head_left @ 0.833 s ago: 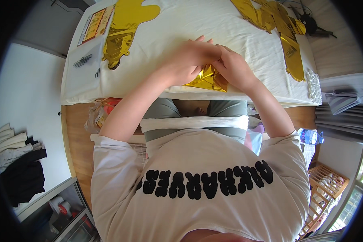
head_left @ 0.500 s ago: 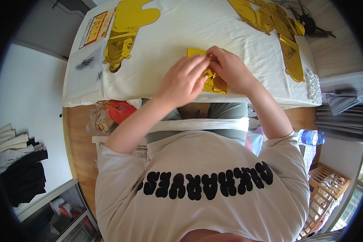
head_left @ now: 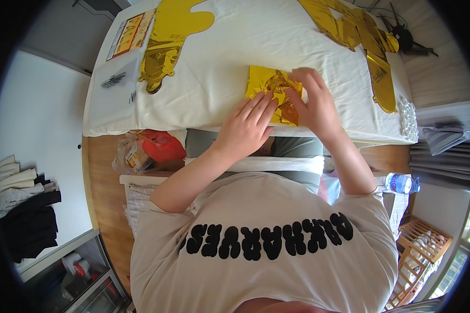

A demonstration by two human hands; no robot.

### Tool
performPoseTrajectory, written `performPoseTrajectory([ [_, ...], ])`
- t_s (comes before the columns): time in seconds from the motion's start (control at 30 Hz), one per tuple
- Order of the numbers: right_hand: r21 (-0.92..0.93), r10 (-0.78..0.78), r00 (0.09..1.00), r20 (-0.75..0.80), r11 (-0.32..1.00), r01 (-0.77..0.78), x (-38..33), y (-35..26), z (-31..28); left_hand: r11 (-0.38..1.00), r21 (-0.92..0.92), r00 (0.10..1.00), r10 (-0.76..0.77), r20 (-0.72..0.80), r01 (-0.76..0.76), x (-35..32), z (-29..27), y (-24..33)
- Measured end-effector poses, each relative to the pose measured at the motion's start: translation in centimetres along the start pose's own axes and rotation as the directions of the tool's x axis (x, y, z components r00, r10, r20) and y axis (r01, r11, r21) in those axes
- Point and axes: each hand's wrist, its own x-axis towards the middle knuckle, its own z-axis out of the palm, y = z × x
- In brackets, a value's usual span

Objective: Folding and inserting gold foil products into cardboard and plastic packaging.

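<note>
"Gold foil packet [head_left: 278, 82]! How many are by the hands?"

"Just one. It is folded and crinkly, and it lies on the white cloth [head_left: 214, 62], a bit above the middle of the frame."

"What about other gold things?"

"One flat gold shape [head_left: 167, 39] is at the upper left. A gold pile [head_left: 368, 39] is at the upper right, but I cannot tell how many pieces are in it."

"Count some more!"

"One card [head_left: 131, 34] and one see-through sheet [head_left: 109, 101] are at the upper left. One bottle [head_left: 399, 183] is at the right, and one red bag [head_left: 164, 146] is left of the middle."

"How many hands?"

"Two. The left hand [head_left: 248, 121] is palm down, its fingers long and flat on the packet's lower left part. The left arm [head_left: 196, 175] slants up to the right."

"And the right hand [head_left: 319, 106]?"

"It is at the packet's right edge. Its thumb and fingers are spread, with gold showing between. The right arm [head_left: 350, 161] leans up to the left."

"Is either hand squeezing?"

"No, both look loose. I cannot tell just where the right fingertips touch."
</note>
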Motion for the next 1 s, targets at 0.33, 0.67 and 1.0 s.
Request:
performPoseTrajectory([
  [0.33, -0.074, -0.130, 0.964, 0.233, 0.986, 0.150, -2.4, 1.4, -1.3, 1.000, -0.024, 0.996, -0.019, -0.088, 0.017, 0.1, 0.4, 0.1],
  [0.67, -0.020, -0.249, 0.875, 0.416, 0.959, 0.282, -4.2, -0.4, -3.4, 0.998, -0.054, 0.977, -0.024, -0.213, 0.013, -1.7, -1.1, -0.4],
  [1.0, 0.122, -0.300, 0.942, 0.154, 0.951, 0.283, -3.9, -1.4, -2.5, 0.859, -0.502, 0.974, -0.186, -0.130, 0.097, -0.7, -5.1, -0.8],
])
